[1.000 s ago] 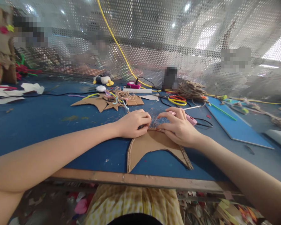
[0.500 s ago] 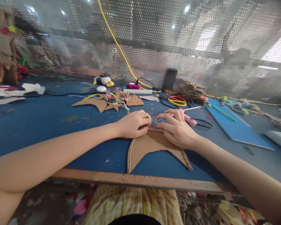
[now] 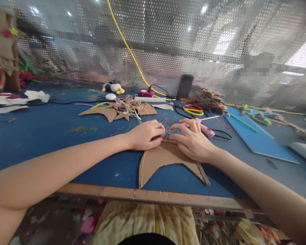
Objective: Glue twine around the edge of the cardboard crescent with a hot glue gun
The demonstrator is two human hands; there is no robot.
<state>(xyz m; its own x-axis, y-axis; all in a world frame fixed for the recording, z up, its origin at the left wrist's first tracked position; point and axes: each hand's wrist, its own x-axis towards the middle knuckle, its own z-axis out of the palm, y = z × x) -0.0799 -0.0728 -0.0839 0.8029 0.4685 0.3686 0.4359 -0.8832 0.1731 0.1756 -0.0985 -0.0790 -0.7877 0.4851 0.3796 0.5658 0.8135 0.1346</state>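
A crescent cut from layered brown cardboard point(image 3: 165, 154) lies flat near the front of the blue table, its two points toward me. My left hand point(image 3: 146, 134) rests against its upper left edge with the fingers curled closed; what is inside them is hidden. Over the upper right part of the crescent lies my right hand point(image 3: 193, 141), fingers bent but apart, its fingertips close to the top edge. Just behind the right hand is a pink glue gun point(image 3: 206, 130), partly covered by the fingers.
Beyond my hands are cardboard cutouts point(image 3: 102, 111), tangled twine point(image 3: 137, 103), red and yellow rings point(image 3: 193, 110) and a twine bundle point(image 3: 209, 99). A blue board point(image 3: 260, 137) lies to the right. The wooden table edge point(image 3: 148, 195) runs before me; a perforated screen point(image 3: 155, 44) stands behind.
My right hand's fingers have shifted very slightly left along the crescent's top edge. Left hand and crescent stay where they were.
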